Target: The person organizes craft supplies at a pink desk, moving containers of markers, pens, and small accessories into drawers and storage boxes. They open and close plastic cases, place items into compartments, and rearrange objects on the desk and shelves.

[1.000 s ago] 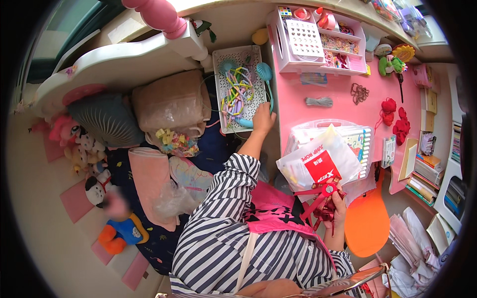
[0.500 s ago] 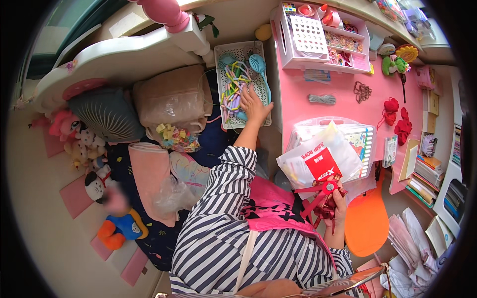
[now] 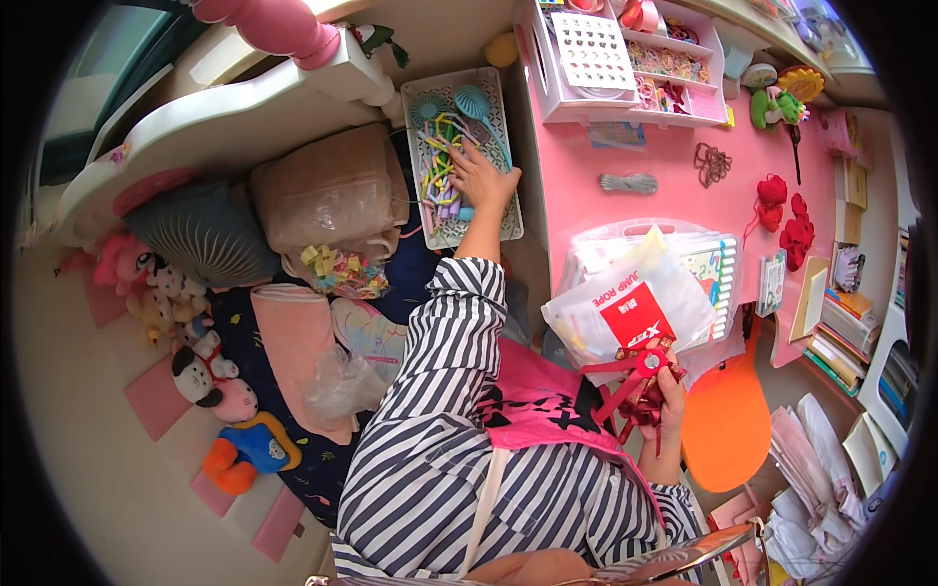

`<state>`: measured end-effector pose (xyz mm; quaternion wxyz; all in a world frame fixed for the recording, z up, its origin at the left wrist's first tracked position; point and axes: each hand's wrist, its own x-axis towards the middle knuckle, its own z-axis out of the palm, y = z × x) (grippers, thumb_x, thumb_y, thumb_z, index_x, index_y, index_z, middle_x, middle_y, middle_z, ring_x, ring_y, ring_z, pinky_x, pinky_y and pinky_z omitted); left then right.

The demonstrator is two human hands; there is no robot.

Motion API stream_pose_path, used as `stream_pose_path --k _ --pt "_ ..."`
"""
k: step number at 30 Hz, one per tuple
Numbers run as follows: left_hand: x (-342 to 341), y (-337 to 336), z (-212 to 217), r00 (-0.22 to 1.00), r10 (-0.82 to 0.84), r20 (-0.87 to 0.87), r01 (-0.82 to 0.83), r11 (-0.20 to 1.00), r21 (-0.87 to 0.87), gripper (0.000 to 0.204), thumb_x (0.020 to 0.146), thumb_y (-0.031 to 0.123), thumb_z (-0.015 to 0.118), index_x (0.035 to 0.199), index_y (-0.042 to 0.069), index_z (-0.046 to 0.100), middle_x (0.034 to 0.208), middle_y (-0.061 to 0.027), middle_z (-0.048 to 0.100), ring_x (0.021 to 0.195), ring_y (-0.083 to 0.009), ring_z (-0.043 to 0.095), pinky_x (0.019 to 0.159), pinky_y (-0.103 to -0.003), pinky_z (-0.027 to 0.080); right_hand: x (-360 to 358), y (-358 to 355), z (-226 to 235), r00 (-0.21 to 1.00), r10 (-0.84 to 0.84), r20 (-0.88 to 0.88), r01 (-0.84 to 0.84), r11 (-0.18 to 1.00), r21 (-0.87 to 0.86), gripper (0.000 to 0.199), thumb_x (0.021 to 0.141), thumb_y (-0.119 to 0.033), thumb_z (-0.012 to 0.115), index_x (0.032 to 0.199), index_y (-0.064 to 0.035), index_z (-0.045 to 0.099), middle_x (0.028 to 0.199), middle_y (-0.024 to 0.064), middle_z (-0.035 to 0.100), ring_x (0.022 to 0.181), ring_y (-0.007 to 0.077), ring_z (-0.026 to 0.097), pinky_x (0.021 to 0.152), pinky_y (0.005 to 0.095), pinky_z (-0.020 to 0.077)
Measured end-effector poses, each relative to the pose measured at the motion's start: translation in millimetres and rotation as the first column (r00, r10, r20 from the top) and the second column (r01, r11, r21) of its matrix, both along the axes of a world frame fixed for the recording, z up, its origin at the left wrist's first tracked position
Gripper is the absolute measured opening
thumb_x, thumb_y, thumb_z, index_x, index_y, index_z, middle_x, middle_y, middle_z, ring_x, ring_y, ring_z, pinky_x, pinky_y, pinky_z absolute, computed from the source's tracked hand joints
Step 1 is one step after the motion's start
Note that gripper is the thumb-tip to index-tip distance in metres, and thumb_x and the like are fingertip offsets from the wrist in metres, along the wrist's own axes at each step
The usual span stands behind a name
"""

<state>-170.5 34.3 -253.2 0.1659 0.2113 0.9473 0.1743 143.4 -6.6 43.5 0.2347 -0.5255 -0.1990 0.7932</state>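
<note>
Head view, as I read it on my remote feed. The left hand (image 3: pixel 481 186) is palm down over the white tray (image 3: pixel 507 217), which sits beside the left edge of the pink desk (image 3: pixel 674 200). Its fingers and thumb stand apart, over the multicoloured beaded rope (image 3: pixel 447 197); I cannot tell how firmly they touch it. The rope lies tangled, toward the tray's left edge. A light-blue round-headed paddle (image 3: pixel 473 103) lies near the tray's far right corner.

I find the right hand (image 3: pixel 670 396) clamped on a red ribbon bundle (image 3: pixel 640 405) with a round centre, just off the desk's near edge. A white packet (image 3: pixel 586 313) lies near that edge; a grey cord bundle (image 3: pixel 628 183) lies farther in.

I judge the step in hand to be left-handed handling of the tray's contents, with the ribbon held aside. Any pick-up of rope would call for drawing thumb and fingers together, clear of the paddle, and easing the tangle loose.
</note>
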Motion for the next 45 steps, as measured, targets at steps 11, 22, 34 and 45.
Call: stream_pose_path --k 11,22,34,45 --pt "-41 -17 8 0.986 0.037 0.165 0.019 0.945 -0.326 0.147 0.048 0.072 0.075 0.147 0.006 -0.011 0.150 -0.0321 0.002 0.142 -0.0384 0.003 0.108 -0.059 0.006 2 2 2 0.999 -0.040 -0.017 0.040 0.999 -0.014 0.056 0.085 -0.022 0.066 0.130 -0.0009 0.040 0.112 0.0131 0.058 0.095 0.0203 0.062 0.080 0.0321 0.0518" --pt "-45 -19 -2 0.990 -0.138 -0.014 0.124 0.924 -0.362 0.136 0.050 0.062 0.079 0.149 0.014 -0.001 0.145 -0.0271 0.022 0.134 -0.0394 0.026 0.102 -0.057 0.024 9 -1 -6 0.999 -0.043 -0.017 0.042 0.999 -0.014 0.056 0.084 -0.023 0.066 0.128 -0.0003 0.040 0.108 0.0124 0.059 0.090 0.0189 0.063 0.077 0.0294 0.0524" --pt "-81 -21 -9 0.990 -0.133 -0.039 0.129 0.987 -0.093 0.062 0.064 0.026 0.073 0.112 0.002 0.042 0.103 -0.0196 0.056 0.097 -0.0393 0.057 0.084 -0.047 0.047 2 0 -5 1.000 -0.023 0.012 0.024 0.999 -0.031 0.051 0.084 -0.025 0.067 0.123 -0.0010 0.044 0.102 0.0123 0.059 0.087 0.0188 0.063 0.075 0.0296 0.0526" --pt "-90 -30 33 0.960 0.069 0.271 -0.018 0.983 -0.185 0.075 0.067 0.033 0.073 0.125 0.001 0.035 0.099 -0.0234 0.064 0.094 -0.0371 0.063 0.079 -0.043 0.051 -1 3 -6 1.000 -0.022 -0.019 0.022 0.999 -0.024 0.058 0.083 -0.024 0.068 0.128 0.0010 0.041 0.112 0.0148 0.058 0.097 0.0215 0.061 0.083 0.0317 0.0511"
